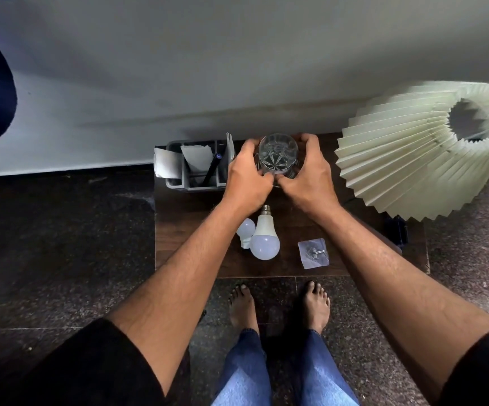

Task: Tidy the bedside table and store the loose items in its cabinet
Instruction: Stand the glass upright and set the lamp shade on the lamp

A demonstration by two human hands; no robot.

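A clear cut-glass jar [278, 155] stands at the back of the dark wooden bedside table [184, 230]. My left hand [246, 177] grips its left side and my right hand [307, 174] grips its right side, fingers curled round the glass. Small items lie inside the jar, too blurred to name. In front of my wrists lie a large white bulb [265, 238] and a small white bulb [245, 231], touching each other. A clear plastic packet with a metal hook [313, 253] lies to their right.
A grey desk organiser [196, 168] with papers and a dark pen sits at the table's back left. A pleated cream lampshade [424, 150] hangs over the table's right side. The wall is just behind. My bare feet [278, 306] stand on the dark stone floor.
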